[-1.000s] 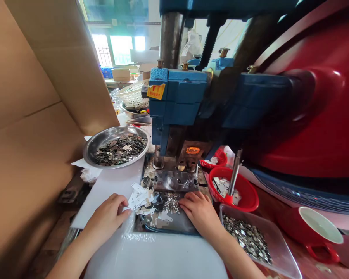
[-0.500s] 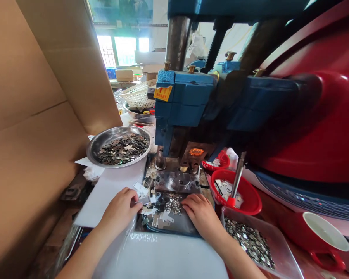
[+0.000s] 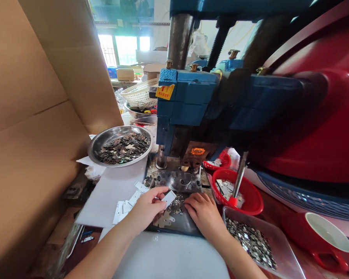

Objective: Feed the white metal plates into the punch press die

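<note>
Between thumb and fingers, my left hand [image 3: 149, 207] pinches a flat white rectangular metal plate [image 3: 170, 198]. That plate is held in front of the press's lower die [image 3: 177, 181]. My right hand [image 3: 202, 211] rests on the dark press bed [image 3: 189, 224], fingers bent loosely and nothing visible in them. Close to its fingertips lies a heap of tiny shiny metal bits [image 3: 178, 205]. Flat grey cut metal pieces [image 3: 163, 219] lie nearer to me, partly hidden by my left hand. More white plates [image 3: 118, 212] are spread left of my left hand.
A blue press head [image 3: 186, 97] stands above the die. At left is a steel bowl [image 3: 93, 153] of dark metal pieces beside a cardboard wall [image 3: 46, 135]. On the right are a red basket [image 3: 257, 207], a clear bin [image 3: 287, 252] of small parts and a red mug [image 3: 299, 228].
My left hand has moved right and slightly forward, and the white plate now shows clearly in its fingers. White plates show spread at the left. My right hand has hardly moved.
</note>
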The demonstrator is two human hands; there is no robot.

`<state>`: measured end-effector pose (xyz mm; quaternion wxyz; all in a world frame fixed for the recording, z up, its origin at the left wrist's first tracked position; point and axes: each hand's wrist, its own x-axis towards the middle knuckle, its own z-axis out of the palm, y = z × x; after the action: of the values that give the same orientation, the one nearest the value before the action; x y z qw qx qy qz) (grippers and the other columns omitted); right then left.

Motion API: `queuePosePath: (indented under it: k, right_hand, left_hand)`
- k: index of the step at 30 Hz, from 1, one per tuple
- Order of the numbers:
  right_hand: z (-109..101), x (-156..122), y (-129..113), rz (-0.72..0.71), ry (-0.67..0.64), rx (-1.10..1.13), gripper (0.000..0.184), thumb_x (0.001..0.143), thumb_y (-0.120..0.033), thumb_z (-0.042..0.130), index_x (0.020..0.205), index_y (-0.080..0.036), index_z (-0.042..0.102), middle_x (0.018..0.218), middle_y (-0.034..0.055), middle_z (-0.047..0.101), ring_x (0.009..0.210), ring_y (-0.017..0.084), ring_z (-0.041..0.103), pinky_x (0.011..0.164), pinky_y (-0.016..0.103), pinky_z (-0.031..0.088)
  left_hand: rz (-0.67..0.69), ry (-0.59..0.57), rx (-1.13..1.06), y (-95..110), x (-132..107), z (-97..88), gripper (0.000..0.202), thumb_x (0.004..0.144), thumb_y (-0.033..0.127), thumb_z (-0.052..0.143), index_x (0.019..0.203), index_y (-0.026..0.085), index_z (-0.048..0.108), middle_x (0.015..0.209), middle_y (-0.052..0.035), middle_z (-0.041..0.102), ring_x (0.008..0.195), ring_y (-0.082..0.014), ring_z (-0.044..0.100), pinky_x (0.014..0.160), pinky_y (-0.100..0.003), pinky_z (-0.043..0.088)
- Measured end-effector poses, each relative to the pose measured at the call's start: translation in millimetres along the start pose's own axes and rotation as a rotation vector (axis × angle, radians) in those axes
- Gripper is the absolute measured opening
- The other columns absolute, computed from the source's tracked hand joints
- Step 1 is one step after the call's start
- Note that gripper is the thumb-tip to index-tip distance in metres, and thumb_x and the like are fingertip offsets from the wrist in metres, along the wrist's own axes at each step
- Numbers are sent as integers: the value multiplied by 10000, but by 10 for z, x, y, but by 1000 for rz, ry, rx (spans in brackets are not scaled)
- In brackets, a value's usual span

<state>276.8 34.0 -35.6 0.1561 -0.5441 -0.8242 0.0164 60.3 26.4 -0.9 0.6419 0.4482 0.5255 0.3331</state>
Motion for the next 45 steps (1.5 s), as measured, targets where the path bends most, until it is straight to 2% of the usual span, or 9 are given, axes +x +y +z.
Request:
queuePosePath:
  k: [6, 11, 15, 20, 25, 31, 35, 39, 45]
  right_hand:
    - [63, 43, -69, 17, 58, 11, 199, 883, -192, 428, 823, -214, 617, 840, 46, 640, 810, 202, 572, 742, 343, 405]
    - [-37, 299, -12, 94, 280, 213, 223, 915, -246, 361, 811, -200, 553, 822, 62, 591, 804, 196, 541, 738, 317, 424]
    - [-47, 633, 37, 125, 289, 217, 213, 885, -245, 398, 783, -199, 579, 824, 67, 584, 824, 205, 542, 760, 325, 419]
    - [87, 839, 126, 181, 302, 229, 165, 812, -279, 504, 725, -185, 609, 788, 66, 587, 767, 207, 554, 696, 319, 441]
    - [12, 626, 65, 124, 356, 264, 185, 848, -246, 459, 837, -191, 635, 845, 64, 604, 813, 197, 572, 731, 326, 471]
    - [-181, 251, -140, -367, 191, 183, 317, 829, -138, 508, 1091, -268, 629, 1127, 42, 634, 1099, 237, 521, 900, 403, 438]
    - [-209, 217, -136, -254, 149, 363, 196, 891, -203, 484, 968, -238, 661, 914, 21, 696, 909, 181, 604, 830, 347, 471]
    - [-204, 285, -58, -28, 156, 448, 207, 895, -238, 460, 945, -238, 660, 873, 21, 689, 837, 173, 616, 768, 323, 487]
    - [-101, 514, 85, 69, 303, 475, 218, 887, -285, 448, 891, -227, 658, 855, 41, 668, 845, 198, 602, 763, 341, 478]
  left_hand:
    - [27, 9, -18, 20, 44, 86, 504, 688, 118, 583, 1184, 207, 590, 991, -44, 612, 765, -124, 580, 602, -207, 445]
    - [-20, -43, -191, -133, 99, 69, 354, 751, 198, 587, 1102, 178, 630, 792, -14, 618, 594, -77, 528, 525, -183, 401]
    - [-48, 19, -318, -243, 137, 57, 267, 742, 239, 644, 995, 152, 648, 823, -25, 630, 689, -88, 594, 611, -178, 450]
    - [-123, 50, -376, -242, 142, 19, 345, 730, 191, 626, 1075, 172, 617, 945, -69, 672, 736, -122, 649, 591, -184, 474]
    - [-70, -35, -432, -229, 144, -6, 563, 609, 18, 569, 1152, 164, 604, 1027, -71, 673, 821, -134, 649, 673, -191, 491]
    - [-117, -96, -403, -219, 105, 29, 518, 612, 32, 565, 1111, 149, 637, 966, -73, 701, 738, -119, 655, 603, -171, 483]
    - [-167, -38, -311, -151, 104, 26, 313, 763, 219, 582, 1054, 131, 661, 912, -97, 712, 706, -124, 657, 573, -179, 484]
    - [25, 130, -112, -2, 184, 38, 302, 825, 275, 535, 1091, 178, 639, 1013, -67, 695, 774, -141, 650, 697, -256, 520]
    - [517, 243, 532, 199, 495, 182, 227, 792, 218, 569, 997, 231, 668, 1017, -28, 667, 931, -190, 605, 867, -344, 465]
